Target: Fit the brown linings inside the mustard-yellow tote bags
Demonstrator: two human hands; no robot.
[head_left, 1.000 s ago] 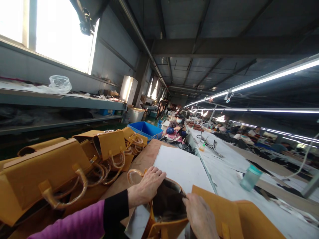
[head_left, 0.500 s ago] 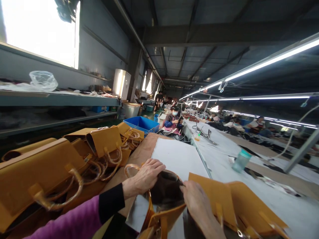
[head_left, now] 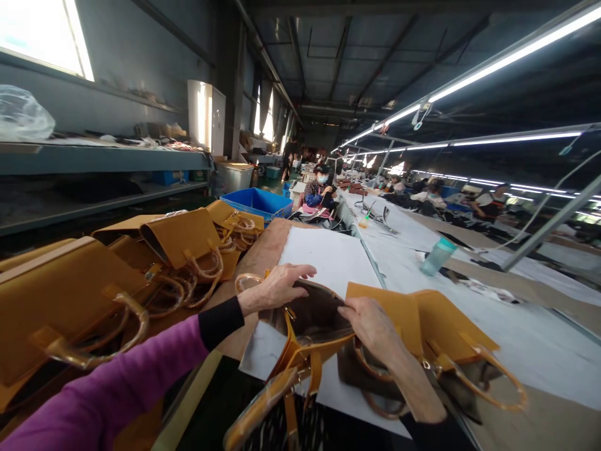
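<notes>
In front of me a mustard-yellow handbag (head_left: 304, 352) stands with its mouth open, showing a dark brown lining (head_left: 322, 316). One of its handles (head_left: 265, 401), wrapped in clear film, hangs toward me. My left hand (head_left: 280, 287) is over the bag's left rim, fingers stretched and thumb apart, gripping nothing. On the opposite side, my right hand (head_left: 373, 318) pinches the upper edge of the bag between thumb and fingers. Just right of it lie more yellow handbags (head_left: 446, 322) with flaps and looped handles. White sheet material (head_left: 323, 250) lies beneath and beyond the bag.
Several yellow handbags (head_left: 75, 294) are heaped at my left. Beyond them is a blue bin (head_left: 258, 199). A co-worker (head_left: 319, 194) sits farther along the bench. A teal-capped bottle (head_left: 439, 257) stands on the long white-topped table (head_left: 530, 338) at right. Shelving (head_left: 103, 160) runs along the left wall.
My left hand has lifted off the bag's left rim and its fingers have spread. The right hand keeps its pinch on the edge. The view has tilted down, showing more of the bag.
</notes>
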